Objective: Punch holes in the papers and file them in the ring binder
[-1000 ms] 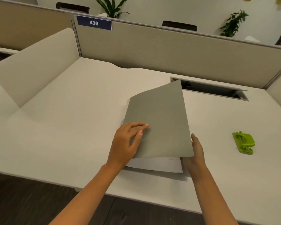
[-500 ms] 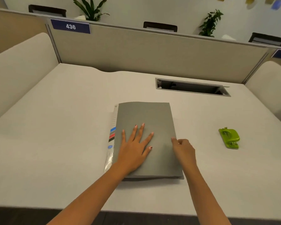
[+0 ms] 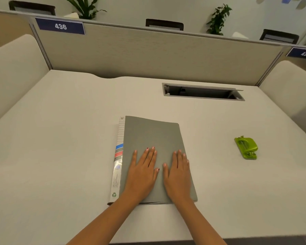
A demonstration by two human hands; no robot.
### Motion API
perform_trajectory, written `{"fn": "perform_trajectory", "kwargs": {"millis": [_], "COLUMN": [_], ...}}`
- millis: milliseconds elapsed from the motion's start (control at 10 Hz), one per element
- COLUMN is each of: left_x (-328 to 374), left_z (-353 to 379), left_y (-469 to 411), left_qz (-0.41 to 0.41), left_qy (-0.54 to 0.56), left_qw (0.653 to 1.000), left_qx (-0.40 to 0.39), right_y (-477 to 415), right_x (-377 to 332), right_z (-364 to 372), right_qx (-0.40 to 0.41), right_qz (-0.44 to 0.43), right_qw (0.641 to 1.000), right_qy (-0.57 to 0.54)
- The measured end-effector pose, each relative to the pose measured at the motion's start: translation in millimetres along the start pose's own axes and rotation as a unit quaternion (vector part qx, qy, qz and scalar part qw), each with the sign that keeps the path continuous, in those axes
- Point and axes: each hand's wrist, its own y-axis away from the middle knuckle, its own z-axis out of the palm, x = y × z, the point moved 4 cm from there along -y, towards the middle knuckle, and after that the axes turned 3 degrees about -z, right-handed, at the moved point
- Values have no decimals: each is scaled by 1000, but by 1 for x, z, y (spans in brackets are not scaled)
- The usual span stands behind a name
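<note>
A grey ring binder (image 3: pixel 152 137) lies closed and flat in the middle of the desk, its white labelled spine strip (image 3: pixel 118 156) along the left edge. My left hand (image 3: pixel 143 172) rests flat on the cover's lower left, fingers straight. My right hand (image 3: pixel 177 174) lies flat beside it on the cover's lower right, fingers straight too. The papers are hidden inside the binder. A green hole punch (image 3: pixel 246 147) sits on the desk well to the right of both hands.
The white desk (image 3: pixel 60 138) has a cable slot (image 3: pixel 201 92) at the back right. Beige partition panels (image 3: pixel 148 53) wall in the back and both sides. The desk's front edge runs just below my forearms.
The cover, raised a second ago, has come down shut. My right hand has moved from the cover's right edge onto its top and now lies flat beside my left hand.
</note>
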Motion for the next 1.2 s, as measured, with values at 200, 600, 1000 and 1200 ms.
{"fn": "perform_trajectory", "kwargs": {"millis": [200,600,1000,1200], "left_x": [-4,-7,-15,-16], "left_z": [11,3,-14,-21], "left_y": [-5,-21,-28,-48], "left_qz": [-6,-4,-121,-120], "left_qy": [11,14,36,89], "left_qw": [1000,1000,991,987], "left_qx": [-9,-4,31,65], "right_y": [-6,-19,-22,-46], "right_x": [0,1,-2,-4], "right_z": [6,8,-5,-23], "right_qx": [23,16,27,19], "right_qz": [1,4,28,-4], "right_qw": [999,1000,999,994], "right_qy": [37,21,-35,-110]}}
